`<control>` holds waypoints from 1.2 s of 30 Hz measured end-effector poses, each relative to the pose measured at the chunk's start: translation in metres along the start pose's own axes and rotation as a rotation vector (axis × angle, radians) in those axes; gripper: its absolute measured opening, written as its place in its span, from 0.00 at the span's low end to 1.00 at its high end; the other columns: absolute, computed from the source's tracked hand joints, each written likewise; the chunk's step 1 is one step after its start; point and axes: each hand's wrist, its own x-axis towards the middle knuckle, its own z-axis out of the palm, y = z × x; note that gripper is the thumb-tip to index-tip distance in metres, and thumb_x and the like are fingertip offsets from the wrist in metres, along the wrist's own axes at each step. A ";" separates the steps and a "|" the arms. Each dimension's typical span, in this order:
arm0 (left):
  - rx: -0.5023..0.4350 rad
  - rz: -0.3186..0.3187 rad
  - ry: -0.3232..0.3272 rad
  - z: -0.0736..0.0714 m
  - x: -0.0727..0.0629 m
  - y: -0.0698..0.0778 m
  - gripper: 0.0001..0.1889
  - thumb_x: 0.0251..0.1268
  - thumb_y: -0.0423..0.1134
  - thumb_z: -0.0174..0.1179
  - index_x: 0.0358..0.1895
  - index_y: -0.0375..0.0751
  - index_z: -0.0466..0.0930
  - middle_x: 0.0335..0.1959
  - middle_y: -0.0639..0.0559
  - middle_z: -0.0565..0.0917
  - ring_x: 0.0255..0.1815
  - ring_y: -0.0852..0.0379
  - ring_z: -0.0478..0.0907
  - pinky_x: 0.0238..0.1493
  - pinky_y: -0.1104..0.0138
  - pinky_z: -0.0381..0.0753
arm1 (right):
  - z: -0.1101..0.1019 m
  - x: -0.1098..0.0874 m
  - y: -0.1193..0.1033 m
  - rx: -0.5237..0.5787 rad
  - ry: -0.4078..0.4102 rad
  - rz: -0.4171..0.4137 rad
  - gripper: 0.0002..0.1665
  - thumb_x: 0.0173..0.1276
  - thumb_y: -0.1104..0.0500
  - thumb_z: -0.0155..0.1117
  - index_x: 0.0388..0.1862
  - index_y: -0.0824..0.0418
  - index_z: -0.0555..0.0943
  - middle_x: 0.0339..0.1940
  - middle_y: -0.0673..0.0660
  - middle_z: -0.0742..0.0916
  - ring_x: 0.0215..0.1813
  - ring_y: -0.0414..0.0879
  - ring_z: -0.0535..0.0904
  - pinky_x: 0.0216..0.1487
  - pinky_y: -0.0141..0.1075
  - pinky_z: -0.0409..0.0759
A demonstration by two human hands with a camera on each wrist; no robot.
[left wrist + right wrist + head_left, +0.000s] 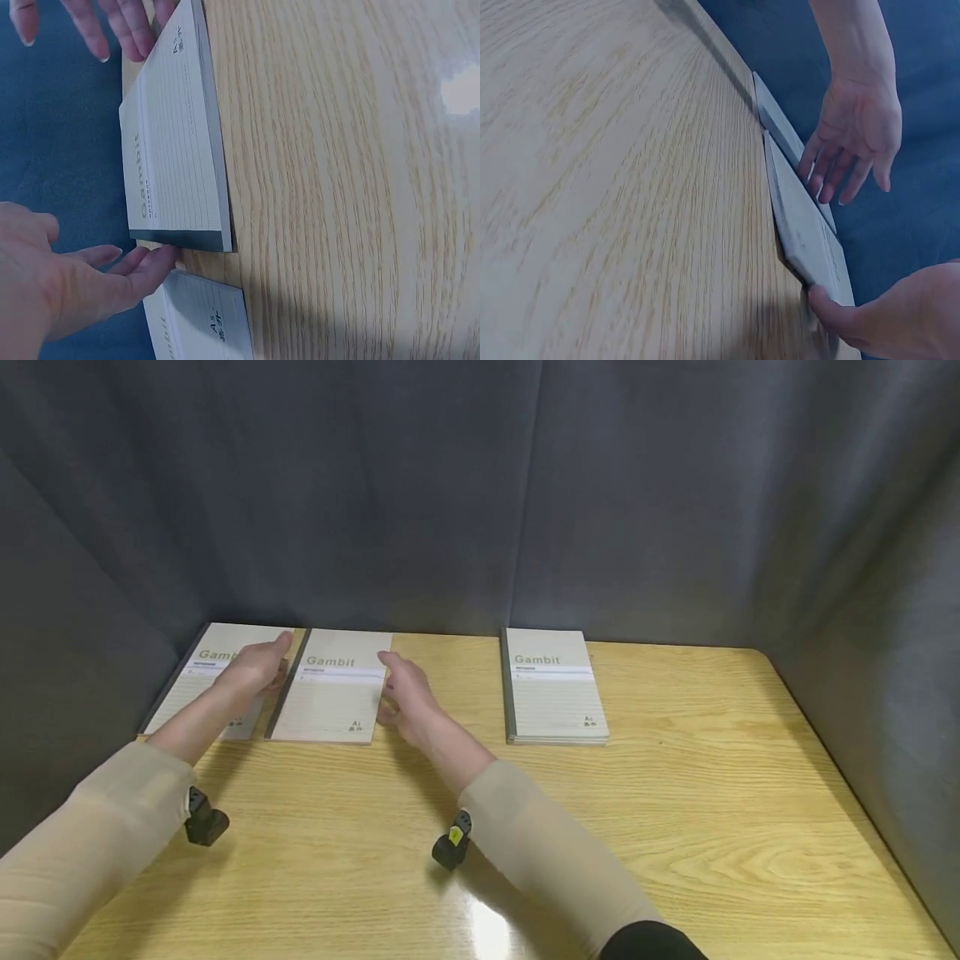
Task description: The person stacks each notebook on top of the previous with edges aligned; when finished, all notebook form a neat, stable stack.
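Three identical notebooks lie flat on a wooden table against a dark curtain. Each pale, lined cover bears the word "Gambit" in green, a white label strip with small print too fine to read, and a small mark near the lower right corner that seems to read "A5". The left notebook and the middle notebook lie side by side at the far left edge of the table; whether their edges meet cannot be told. The right notebook lies well apart, near the far centre. The left hand reaches over the left notebook, fingers nearly straight and relaxed, their tips at the dark spine of the middle notebook; it grasps nothing. The right hand sits at the opposite long edge of the middle notebook, fingers loosely extended; the right wrist view shows the thumb pressed against the near corner of that notebook, with no closed grasp visible. The middle notebook thus lies between the two hands. Both forearms wear beige sleeves, each with a small black wrist camera beneath.
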 end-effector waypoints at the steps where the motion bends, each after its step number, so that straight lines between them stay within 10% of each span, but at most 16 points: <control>1: -0.014 -0.014 0.009 0.000 0.001 -0.001 0.46 0.80 0.68 0.24 0.83 0.31 0.40 0.81 0.27 0.54 0.82 0.32 0.56 0.81 0.46 0.63 | -0.001 0.001 0.000 0.004 0.009 0.011 0.43 0.77 0.44 0.56 0.83 0.59 0.57 0.82 0.68 0.63 0.79 0.60 0.66 0.74 0.54 0.74; 6: -0.093 0.014 0.002 -0.003 0.005 -0.009 0.39 0.83 0.51 0.44 0.81 0.25 0.45 0.77 0.27 0.61 0.78 0.35 0.65 0.77 0.52 0.72 | -0.007 0.008 0.006 -0.049 -0.036 0.007 0.28 0.78 0.61 0.54 0.73 0.70 0.69 0.66 0.65 0.80 0.57 0.50 0.80 0.62 0.40 0.81; 12: -0.103 0.038 -0.112 -0.006 0.006 -0.011 0.40 0.80 0.39 0.51 0.82 0.27 0.40 0.81 0.28 0.55 0.81 0.35 0.59 0.82 0.50 0.62 | -0.021 0.011 0.016 -0.151 -0.060 -0.126 0.32 0.67 0.79 0.49 0.71 0.72 0.73 0.48 0.60 0.85 0.41 0.43 0.78 0.47 0.34 0.81; 21: -0.072 0.243 -0.145 0.012 -0.003 0.019 0.37 0.81 0.40 0.53 0.84 0.36 0.46 0.61 0.44 0.70 0.52 0.64 0.79 0.60 0.70 0.84 | -0.066 0.007 -0.006 -0.238 -0.003 -0.247 0.31 0.67 0.75 0.57 0.70 0.67 0.76 0.57 0.63 0.86 0.38 0.42 0.83 0.42 0.35 0.84; 28: -0.058 0.336 -0.287 0.046 -0.006 0.058 0.43 0.79 0.37 0.56 0.84 0.38 0.37 0.60 0.40 0.70 0.41 0.63 0.80 0.50 0.69 0.88 | -0.122 -0.009 -0.034 -0.344 0.048 -0.259 0.31 0.69 0.70 0.59 0.72 0.63 0.75 0.62 0.59 0.82 0.49 0.43 0.81 0.55 0.36 0.84; 36: -0.161 0.332 -0.303 0.105 0.002 0.100 0.44 0.75 0.32 0.60 0.84 0.39 0.42 0.47 0.44 0.74 0.32 0.60 0.82 0.55 0.57 0.89 | -0.186 -0.021 -0.055 -0.460 0.173 -0.219 0.32 0.70 0.68 0.59 0.73 0.61 0.75 0.66 0.61 0.82 0.54 0.44 0.78 0.55 0.31 0.79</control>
